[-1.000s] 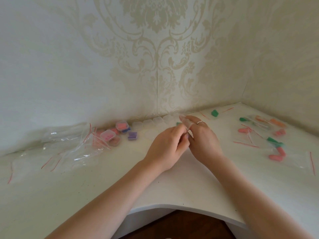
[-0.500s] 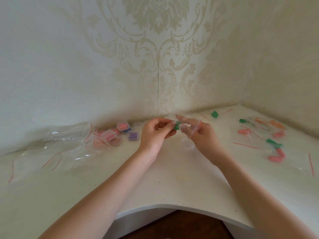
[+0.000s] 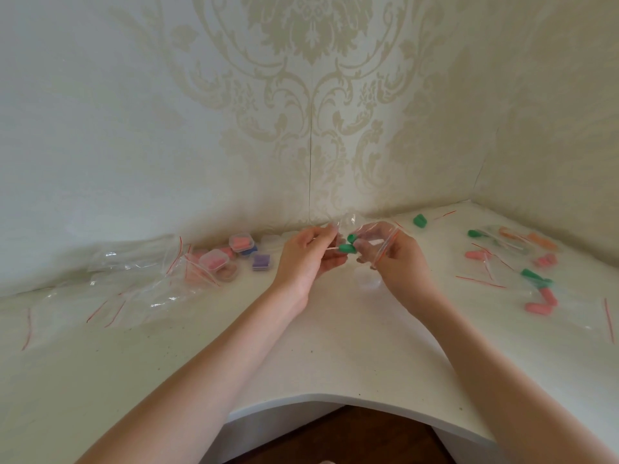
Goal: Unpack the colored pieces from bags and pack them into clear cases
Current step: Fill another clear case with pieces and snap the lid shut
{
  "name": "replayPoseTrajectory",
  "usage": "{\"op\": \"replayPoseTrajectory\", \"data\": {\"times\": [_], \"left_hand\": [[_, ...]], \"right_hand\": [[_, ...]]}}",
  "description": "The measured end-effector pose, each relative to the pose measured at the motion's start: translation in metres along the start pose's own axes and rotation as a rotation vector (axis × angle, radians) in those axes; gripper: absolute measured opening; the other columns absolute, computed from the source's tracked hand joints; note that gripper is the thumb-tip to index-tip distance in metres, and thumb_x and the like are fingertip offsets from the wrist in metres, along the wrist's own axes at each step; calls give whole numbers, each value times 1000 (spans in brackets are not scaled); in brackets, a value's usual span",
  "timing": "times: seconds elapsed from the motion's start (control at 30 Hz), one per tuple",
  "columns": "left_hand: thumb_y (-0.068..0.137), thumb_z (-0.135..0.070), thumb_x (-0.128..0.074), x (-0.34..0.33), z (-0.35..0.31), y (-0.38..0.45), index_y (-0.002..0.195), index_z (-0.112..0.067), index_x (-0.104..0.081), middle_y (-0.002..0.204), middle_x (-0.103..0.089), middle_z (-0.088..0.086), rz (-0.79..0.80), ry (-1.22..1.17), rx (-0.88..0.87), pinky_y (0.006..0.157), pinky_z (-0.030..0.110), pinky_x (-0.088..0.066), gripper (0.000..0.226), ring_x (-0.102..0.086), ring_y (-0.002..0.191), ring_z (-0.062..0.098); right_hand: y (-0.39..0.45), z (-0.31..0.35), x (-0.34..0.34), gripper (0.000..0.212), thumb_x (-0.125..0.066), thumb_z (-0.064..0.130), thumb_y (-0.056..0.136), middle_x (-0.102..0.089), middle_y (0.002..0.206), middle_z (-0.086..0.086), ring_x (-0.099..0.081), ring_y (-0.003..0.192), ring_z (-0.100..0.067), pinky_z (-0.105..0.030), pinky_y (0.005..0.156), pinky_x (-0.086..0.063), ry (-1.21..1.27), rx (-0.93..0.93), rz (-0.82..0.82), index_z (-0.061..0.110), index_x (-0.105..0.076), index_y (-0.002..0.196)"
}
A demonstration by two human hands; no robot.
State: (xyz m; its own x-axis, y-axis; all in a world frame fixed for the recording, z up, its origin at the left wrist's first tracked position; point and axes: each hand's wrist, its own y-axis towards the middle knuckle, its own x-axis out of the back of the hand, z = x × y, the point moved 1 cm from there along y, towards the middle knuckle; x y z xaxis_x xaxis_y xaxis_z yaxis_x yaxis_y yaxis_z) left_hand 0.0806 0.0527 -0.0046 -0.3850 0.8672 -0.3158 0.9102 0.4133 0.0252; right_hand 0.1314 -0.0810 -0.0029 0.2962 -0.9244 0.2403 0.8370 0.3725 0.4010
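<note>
From the head view, the white corner desk meets the patterned walls at the back and right, and its front edge curves inward between the forearms; the surface ahead of that edge is bare. Both hands are raised above it, near the back wall. The left hand pinches one side of a small clear bag, the right hand pinches the other. Two green pieces sit between the fingertips, the lower one's long axis roughly left to right. Filled clear cases cluster left; bagged pieces lie right.
</note>
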Motion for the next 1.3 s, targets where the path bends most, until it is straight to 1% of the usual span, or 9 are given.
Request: {"op": "replayPoseTrajectory", "data": {"times": [0.2, 0.3, 0.37, 0.47, 0.73, 0.93, 1.03, 1.17, 1.3], "left_hand": [[85, -6, -67, 3, 3, 1, 81, -6, -68, 75, -65, 7, 8, 106, 6, 66, 22, -57, 4, -63, 61, 8], [87, -4, -64, 4, 2, 3, 81, -5, -63, 71, -64, 7, -25, 51, -8, 68, 22, -58, 7, -64, 58, 8], [87, -1, -63, 5, 2, 3, 79, -5, -62, 71, -63, 9, -48, 52, -31, 66, 21, -58, 9, -64, 57, 9], [85, 1, -65, 5, 2, 2, 78, -4, -63, 74, -62, 10, -54, 83, -60, 66, 21, -57, 9, -65, 64, 12], [87, -1, -63, 3, 5, 3, 81, -2, -61, 73, -64, 11, -113, 80, -18, 64, 22, -58, 6, -66, 58, 12], [86, 0, -64, 2, 5, 1, 76, -5, -61, 68, -65, 10, -112, 103, -58, 61, 22, -57, 12, -66, 56, 12], [85, 2, -64, 2, 4, -1, 76, -4, -60, 69, -62, 12, -96, 84, -53, 61, 22, -57, 11, -67, 57, 12], [86, 2, -63, 2, 1, -2, 77, -3, -57, 68, -62, 10, -98, 92, -51, 61, 22, -56, 12, -68, 59, 12], [88, 1, -61, 0, 3, -2, 78, -3, -56, 68, -64, 10, -96, 93, -40, 59, 21, -56, 12, -67, 56, 11]], "right_hand": [[0, -1, -1, 18, -44, 14, 99, -61, 86, 12, -61, 64, -1, -10, 57, -43, -53, -47, 83, 25, -56, 90], [0, 1, -1, 17, -50, 11, 97, -63, 98, 9, -62, 69, -6, -8, 58, -43, -50, -47, 135, 23, -61, 99], [0, -1, 0, 18, -57, 16, 94, -66, 100, 9, -64, 74, -14, -15, 66, -48, -110, -31, 156, 26, -64, 107], [-2, -5, 0, 25, -64, 23, 90, -67, 98, 17, -62, 81, -8, -25, 78, -50, -155, -18, 177, 35, -64, 111], [-1, 0, 0, 15, -72, 19, 83, -66, 85, 15, -59, 83, -8, -24, 71, -44, -147, 26, 20, 33, -66, 82], [-2, -4, -2, 19, -66, 17, 87, -64, 87, 15, -59, 85, -19, -12, 66, -41, -207, -4, 121, 35, -61, 83], [-4, -1, -2, 30, -63, 12, 87, -65, 90, 15, -59, 78, -10, -7, 62, -41, -229, 11, 142, 42, -60, 88], [-6, 1, -4, 18, -65, 20, 88, -68, 90, 15, -60, 77, 7, -5, 63, -42, -186, -8, 177, 36, -65, 96], [-4, -3, -3, 5, -65, 27, 88, -70, 86, 9, -60, 80, -11, -10, 62, -41, -178, -8, 112, 29, -68, 91]]}}
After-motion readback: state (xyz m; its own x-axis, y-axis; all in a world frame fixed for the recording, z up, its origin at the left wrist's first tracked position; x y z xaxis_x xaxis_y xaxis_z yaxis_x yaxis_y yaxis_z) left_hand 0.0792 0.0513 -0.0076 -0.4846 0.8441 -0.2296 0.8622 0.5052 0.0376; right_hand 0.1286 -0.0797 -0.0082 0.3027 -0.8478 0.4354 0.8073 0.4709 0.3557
